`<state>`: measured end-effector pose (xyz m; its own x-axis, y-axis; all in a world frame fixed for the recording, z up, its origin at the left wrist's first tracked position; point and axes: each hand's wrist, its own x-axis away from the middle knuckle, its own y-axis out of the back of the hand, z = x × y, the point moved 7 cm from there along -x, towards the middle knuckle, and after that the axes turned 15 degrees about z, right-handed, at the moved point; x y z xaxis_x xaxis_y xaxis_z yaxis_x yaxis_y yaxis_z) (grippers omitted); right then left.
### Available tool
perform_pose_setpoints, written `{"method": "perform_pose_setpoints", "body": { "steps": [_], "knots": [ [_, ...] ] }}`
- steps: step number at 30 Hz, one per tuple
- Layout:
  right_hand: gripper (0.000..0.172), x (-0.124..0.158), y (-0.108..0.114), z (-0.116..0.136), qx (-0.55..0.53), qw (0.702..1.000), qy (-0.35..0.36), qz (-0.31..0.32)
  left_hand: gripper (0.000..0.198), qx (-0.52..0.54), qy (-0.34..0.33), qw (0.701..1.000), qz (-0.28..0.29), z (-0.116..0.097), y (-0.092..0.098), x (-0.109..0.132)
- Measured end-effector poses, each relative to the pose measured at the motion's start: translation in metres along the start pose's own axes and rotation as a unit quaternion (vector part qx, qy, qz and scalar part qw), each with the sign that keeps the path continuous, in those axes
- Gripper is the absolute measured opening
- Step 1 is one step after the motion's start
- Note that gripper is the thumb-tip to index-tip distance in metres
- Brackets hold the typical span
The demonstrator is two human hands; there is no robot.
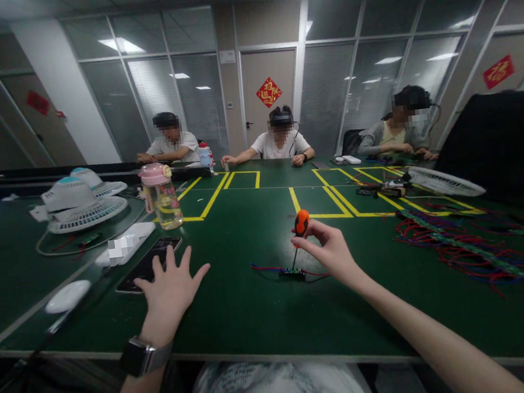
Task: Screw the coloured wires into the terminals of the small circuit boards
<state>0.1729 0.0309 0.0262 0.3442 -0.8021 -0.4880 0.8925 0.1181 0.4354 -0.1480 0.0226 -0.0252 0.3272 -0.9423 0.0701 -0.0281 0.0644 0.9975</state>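
Observation:
My right hand [329, 250] is closed around a small screwdriver with an orange handle [301, 222]. Its tip rests upright on a little green circuit board [292, 274] with red and blue wires, lying on the green table [255, 298]. My left hand [173, 290] lies with fingers spread, holding nothing, its fingertips at the edge of a black phone [149, 265]. A watch sits on my left wrist [143, 356].
A pink-lidded water bottle [162, 195], two white desk fans [80, 204], a white power bank [125, 243] and a white mouse [68, 296] sit at left. A heap of red and blue wires [456, 243] lies at right. Three people sit at the far side.

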Motion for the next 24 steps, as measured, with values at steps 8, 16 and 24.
{"method": "perform_pose_setpoints", "body": {
  "steps": [8,16,24],
  "knots": [
    [0.015,0.0,-0.0009,-0.0035,-0.004,1.0,0.006,0.003,0.065,-0.02,-0.001,0.999,0.029,-0.001,0.0,-0.0001],
    [0.014,0.0007,-0.0006,-0.0001,-0.004,1.0,0.007,0.001,0.067,-0.016,-0.003,1.0,0.027,0.0013,-0.0024,-0.0053],
    [0.015,0.0008,-0.0008,-0.0011,-0.001,1.0,0.009,0.001,0.065,-0.023,-0.007,0.999,0.024,0.0003,-0.0017,-0.0026]
  ]
}}
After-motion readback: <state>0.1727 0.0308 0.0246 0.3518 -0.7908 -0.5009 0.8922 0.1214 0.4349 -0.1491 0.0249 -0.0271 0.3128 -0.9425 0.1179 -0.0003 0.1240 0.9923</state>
